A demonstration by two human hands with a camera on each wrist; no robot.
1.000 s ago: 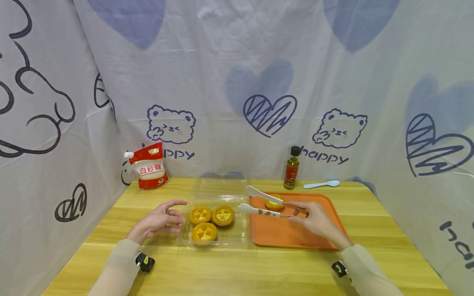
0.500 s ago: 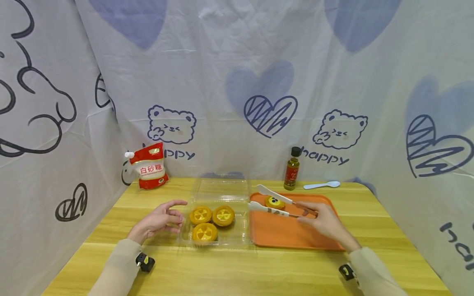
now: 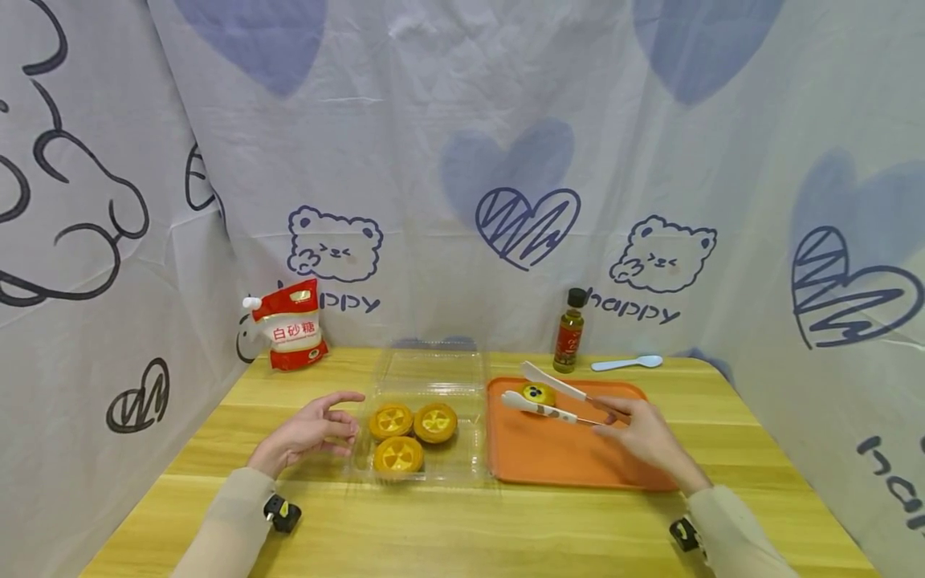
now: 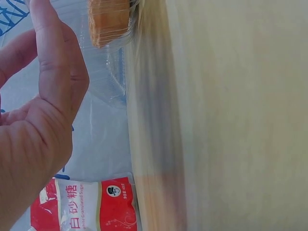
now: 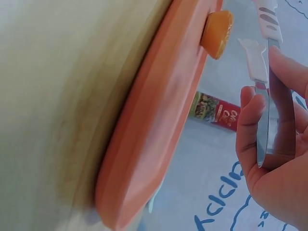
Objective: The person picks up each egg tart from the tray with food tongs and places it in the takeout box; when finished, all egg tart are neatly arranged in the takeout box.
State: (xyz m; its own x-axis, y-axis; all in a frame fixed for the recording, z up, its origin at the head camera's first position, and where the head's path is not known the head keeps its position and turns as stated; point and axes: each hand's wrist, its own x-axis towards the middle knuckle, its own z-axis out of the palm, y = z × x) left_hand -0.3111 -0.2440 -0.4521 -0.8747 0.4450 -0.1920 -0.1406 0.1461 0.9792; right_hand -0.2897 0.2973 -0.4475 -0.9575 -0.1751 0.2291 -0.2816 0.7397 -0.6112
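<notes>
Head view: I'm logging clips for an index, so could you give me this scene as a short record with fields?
Left hand: beside the container, holding nothing
Right hand: grips the tongs
Tongs: tips apart, above the tray
Container: clear, lid open, three tarts inside
Tray: orange, bearing one dark-dotted tart
Behind: sugar bag at left; upright bottle and pale spoon at right

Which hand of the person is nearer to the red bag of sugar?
Left. The left hand is on the near side of the bag, by the clear box; the right hand is farther across, over the orange tray, holding tongs.
</notes>
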